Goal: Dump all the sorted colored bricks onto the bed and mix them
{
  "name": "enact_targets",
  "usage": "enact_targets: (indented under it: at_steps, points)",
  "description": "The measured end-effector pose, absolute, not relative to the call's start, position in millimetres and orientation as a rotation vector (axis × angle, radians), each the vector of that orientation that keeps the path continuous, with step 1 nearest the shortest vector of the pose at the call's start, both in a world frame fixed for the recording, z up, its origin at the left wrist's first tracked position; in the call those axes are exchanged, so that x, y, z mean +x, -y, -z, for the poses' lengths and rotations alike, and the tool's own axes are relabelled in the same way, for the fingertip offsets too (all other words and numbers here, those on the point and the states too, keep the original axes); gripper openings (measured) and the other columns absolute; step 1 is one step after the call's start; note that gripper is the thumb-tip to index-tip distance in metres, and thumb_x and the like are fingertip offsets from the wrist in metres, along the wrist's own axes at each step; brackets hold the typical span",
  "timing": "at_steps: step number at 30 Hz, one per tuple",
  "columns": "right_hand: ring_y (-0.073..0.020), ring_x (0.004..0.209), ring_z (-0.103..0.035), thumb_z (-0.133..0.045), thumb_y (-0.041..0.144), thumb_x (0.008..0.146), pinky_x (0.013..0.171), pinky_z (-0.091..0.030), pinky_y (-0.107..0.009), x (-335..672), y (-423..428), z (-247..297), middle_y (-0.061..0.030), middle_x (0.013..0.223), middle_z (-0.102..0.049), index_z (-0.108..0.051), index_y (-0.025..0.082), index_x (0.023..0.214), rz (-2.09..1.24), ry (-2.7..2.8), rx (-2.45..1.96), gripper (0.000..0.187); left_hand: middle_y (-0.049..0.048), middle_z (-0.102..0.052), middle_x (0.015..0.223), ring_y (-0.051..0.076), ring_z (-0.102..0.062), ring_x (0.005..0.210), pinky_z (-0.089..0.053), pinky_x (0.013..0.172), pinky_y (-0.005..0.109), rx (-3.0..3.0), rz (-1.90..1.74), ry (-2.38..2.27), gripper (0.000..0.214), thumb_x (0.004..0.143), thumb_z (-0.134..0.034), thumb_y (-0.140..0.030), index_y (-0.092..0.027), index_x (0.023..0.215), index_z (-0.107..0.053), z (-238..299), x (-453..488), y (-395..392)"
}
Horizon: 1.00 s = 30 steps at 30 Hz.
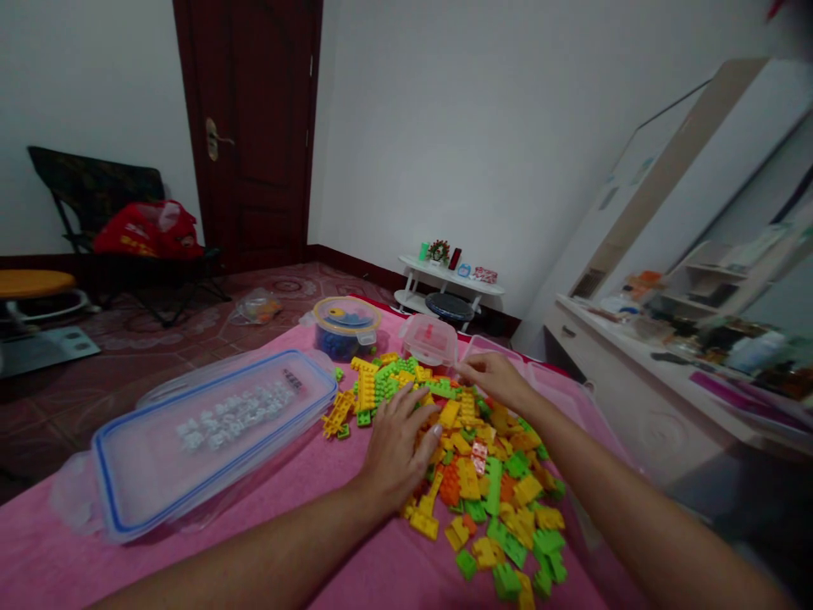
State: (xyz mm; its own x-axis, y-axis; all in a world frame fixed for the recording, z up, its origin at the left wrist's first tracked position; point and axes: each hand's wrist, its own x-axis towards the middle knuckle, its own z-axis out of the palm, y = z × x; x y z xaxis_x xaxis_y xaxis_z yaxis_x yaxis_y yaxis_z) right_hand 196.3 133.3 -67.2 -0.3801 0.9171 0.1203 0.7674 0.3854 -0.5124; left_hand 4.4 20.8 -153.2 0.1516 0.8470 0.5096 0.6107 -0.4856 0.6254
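A heap of yellow, green and orange toy bricks (489, 483) lies spread on a pink cloth (285, 542). My left hand (397, 445) rests flat on the near left part of the heap, fingers stretched out and apart. My right hand (492, 377) reaches to the far side of the heap, its fingers curled in a pinch among the bricks next to a small pink-lidded box (430, 339); what it pinches is too small to name.
A long clear box with a blue-rimmed lid (209, 440) lies to the left. A round tub with a yellow rim (346, 326) stands behind the heap. A folding chair (120, 229), door, low white table (448, 288) and white dresser (635, 373) surround the spot.
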Motion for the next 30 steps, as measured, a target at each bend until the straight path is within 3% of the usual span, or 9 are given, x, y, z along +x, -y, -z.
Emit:
enact_targets:
  at_steps: [2, 4, 7, 10, 13, 15, 21, 25, 30]
  points:
    - [-0.018, 0.069, -0.06, -0.051, 0.045, 0.082, 0.066, -0.042, -0.026, 187, -136, 67, -0.0042, 0.07, -0.067, -0.07, 0.016, 0.073, -0.381, 2.281, -1.479, 0.036, -0.0003, -0.046, 0.139, 0.023, -0.03, 0.135, -0.018, 0.112, 0.054, 2.169, -1.211, -1.435, 0.033, 0.091, -0.042, -0.035, -0.031, 0.12, -0.057, 152, 4, -20]
    - [-0.0199, 0.082, -0.061, -0.054, 0.037, 0.08, 0.074, -0.043, -0.027, 176, -142, 68, -0.006, 0.088, -0.07, -0.071, 0.017, 0.091, -0.192, 2.34, -1.476, 0.028, 0.0008, -0.047, 0.139, 0.023, -0.031, 0.134, -0.014, 0.112, 0.055, 2.166, -1.196, -1.454, 0.033, 0.091, -0.042, -0.035, -0.031, 0.12, -0.057, 151, 4, -20]
    - [-0.0244, 0.109, -0.054, -0.061, 0.027, 0.073, 0.089, -0.04, -0.031, 155, -153, 76, -0.0104, 0.123, -0.059, -0.06, 0.018, 0.119, 0.124, 2.472, -1.501, 0.047, 0.0025, -0.048, 0.137, 0.023, -0.032, 0.134, -0.01, 0.113, 0.056, 2.17, -1.204, -1.469, 0.034, 0.091, -0.041, -0.035, -0.029, 0.121, -0.057, 150, 4, -20]
    - [-0.0284, 0.118, -0.048, -0.062, 0.03, 0.073, 0.089, -0.041, -0.035, 137, -164, 85, -0.015, 0.134, -0.048, -0.044, 0.02, 0.134, 0.346, 2.617, -1.599, 0.065, 0.0028, -0.049, 0.136, 0.023, -0.033, 0.133, -0.008, 0.114, 0.056, 2.194, -1.217, -1.466, 0.034, 0.091, -0.042, -0.034, -0.029, 0.121, -0.056, 152, 4, -20]
    - [-0.0306, 0.11, -0.054, -0.059, 0.038, 0.078, 0.083, -0.043, -0.037, 128, -172, 89, -0.019, 0.126, -0.054, -0.036, 0.018, 0.139, 0.422, 2.685, -1.677, 0.069, 0.0029, -0.048, 0.136, 0.024, -0.033, 0.133, -0.008, 0.114, 0.056, 2.193, -1.228, -1.47, 0.033, 0.09, -0.043, -0.033, -0.028, 0.121, -0.056, 154, 4, -20]
    - [-0.0305, 0.105, -0.057, -0.056, 0.04, 0.081, 0.082, -0.043, -0.036, 127, -177, 86, -0.0193, 0.117, -0.059, -0.038, 0.016, 0.138, 0.43, 2.722, -1.655, 0.064, 0.0029, -0.048, 0.136, 0.024, -0.033, 0.133, -0.009, 0.114, 0.056, 2.184, -1.242, -1.463, 0.033, 0.09, -0.043, -0.034, -0.028, 0.121, -0.056, 155, 3, -20]
    - [-0.0262, 0.091, -0.064, -0.037, 0.028, 0.092, 0.073, -0.044, -0.031, 136, -180, 75, -0.0167, 0.102, -0.067, -0.039, 0.014, 0.135, 0.49, 2.722, -1.641, 0.045, 0.0032, -0.049, 0.135, 0.023, -0.033, 0.133, -0.014, 0.115, 0.054, 2.163, -1.289, -1.441, 0.033, 0.09, -0.044, -0.034, -0.028, 0.12, -0.056, 154, 3, -19]
    - [-0.0253, 0.079, -0.066, -0.031, 0.02, 0.092, 0.065, -0.042, -0.03, 145, -176, 65, -0.0173, 0.093, -0.068, -0.04, 0.009, 0.131, 0.604, 2.432, -1.752, 0.041, 0.0033, -0.047, 0.136, 0.023, -0.031, 0.133, -0.013, 0.114, 0.054, 2.165, -1.301, -1.433, 0.033, 0.091, -0.043, -0.034, -0.028, 0.122, -0.055, 155, 2, -19]
    - [-0.0243, 0.072, -0.064, -0.035, 0.025, 0.091, 0.066, -0.044, -0.032, 173, -174, 45, -0.0159, 0.083, -0.068, -0.054, 0.01, 0.114, 0.546, 1.837, -1.765, 0.034, 0.0038, -0.046, 0.137, 0.022, -0.03, 0.134, -0.01, 0.115, 0.054, 2.157, -1.383, -1.363, 0.033, 0.092, -0.04, -0.035, -0.028, 0.122, -0.054, 153, -1, -19]
